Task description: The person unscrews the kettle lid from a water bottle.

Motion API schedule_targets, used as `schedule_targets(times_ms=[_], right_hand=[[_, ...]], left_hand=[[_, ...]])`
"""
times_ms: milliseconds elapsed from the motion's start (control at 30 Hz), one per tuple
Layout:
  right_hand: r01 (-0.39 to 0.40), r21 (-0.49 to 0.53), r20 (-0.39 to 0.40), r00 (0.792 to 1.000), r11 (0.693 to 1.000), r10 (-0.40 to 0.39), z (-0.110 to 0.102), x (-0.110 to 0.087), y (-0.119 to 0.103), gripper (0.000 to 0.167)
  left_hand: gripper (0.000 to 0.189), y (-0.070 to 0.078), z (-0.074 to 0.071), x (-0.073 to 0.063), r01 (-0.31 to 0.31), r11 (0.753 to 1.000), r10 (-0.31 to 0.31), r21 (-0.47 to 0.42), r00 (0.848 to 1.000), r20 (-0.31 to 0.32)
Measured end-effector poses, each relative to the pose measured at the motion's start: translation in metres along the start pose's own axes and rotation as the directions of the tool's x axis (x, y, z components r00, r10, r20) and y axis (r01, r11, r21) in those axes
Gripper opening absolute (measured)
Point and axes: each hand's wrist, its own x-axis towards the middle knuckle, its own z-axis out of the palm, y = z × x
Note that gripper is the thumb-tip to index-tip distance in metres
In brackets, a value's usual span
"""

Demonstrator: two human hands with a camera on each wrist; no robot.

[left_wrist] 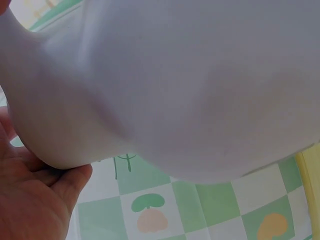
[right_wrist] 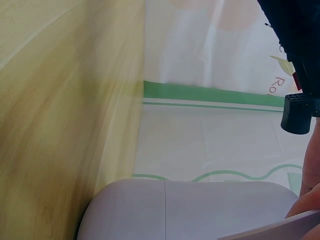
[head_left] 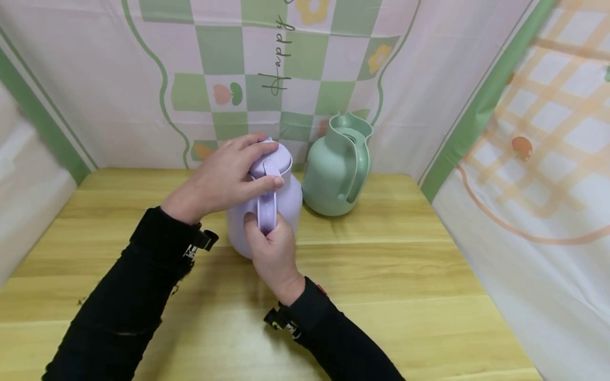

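A lilac thermos jug point(head_left: 288, 203) stands upright near the middle of the wooden table, its handle facing me. Across its lid point(head_left: 278, 159) lies my left hand point(head_left: 221, 174), thumb on the near side by the top of the handle and fingers over the far side. The left wrist view shows these fingers point(left_wrist: 70, 185) bent against the jug's top end. Lower down, my right hand point(head_left: 277, 251) grips the handle point(head_left: 267, 209). Only a bit of that hand appears in the right wrist view, beside the jug body point(right_wrist: 200, 205).
Just right of the lilac jug, a green jug point(head_left: 329, 174) without a visible lid stands at the back of the table point(head_left: 371, 296). Patterned cloth point(head_left: 267, 58) hangs behind, and more cloth point(head_left: 538, 174) hangs along the right side.
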Motion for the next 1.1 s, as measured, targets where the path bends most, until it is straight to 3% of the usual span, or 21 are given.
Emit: schedule_targets(times_ms=[633, 1100], right_hand=[[0.001, 0.035, 0.023, 1.0, 0.999, -0.002, 0.0, 0.0, -0.001, 0.023], [0.013, 0.005, 0.014, 1.0, 1.0, -0.014, 0.0, -0.001, 0.0, 0.026]], left_hand=[[0.074, 0.012, 0.002, -0.001, 0.044, 0.998, -0.041, 0.051, 0.998, -0.042], [0.076, 0.024, 0.009, -0.003, 0.116, 0.989, -0.104, 0.092, 0.986, -0.127]])
